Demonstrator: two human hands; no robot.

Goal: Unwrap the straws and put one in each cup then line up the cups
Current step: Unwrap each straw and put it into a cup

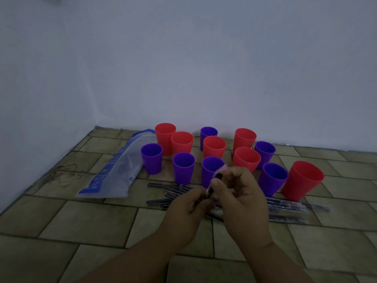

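Several red cups [302, 180] and purple cups [152, 158] stand loosely grouped on the tiled floor, all without straws. A pile of wrapped dark straws [285, 209] lies in front of them, partly hidden behind my hands. My left hand [187, 209] and my right hand [242, 199] meet above the pile and together hold one dark straw [218, 177], tilted upright. Clear wrapper is peeled back at its top end, just in front of a purple cup [210, 166].
A clear and blue plastic bag [114, 172] lies on the floor left of the cups. A pale wall [183, 68] rises right behind the cups and along the left side. Bare tiles [81, 221] stretch in the foreground.
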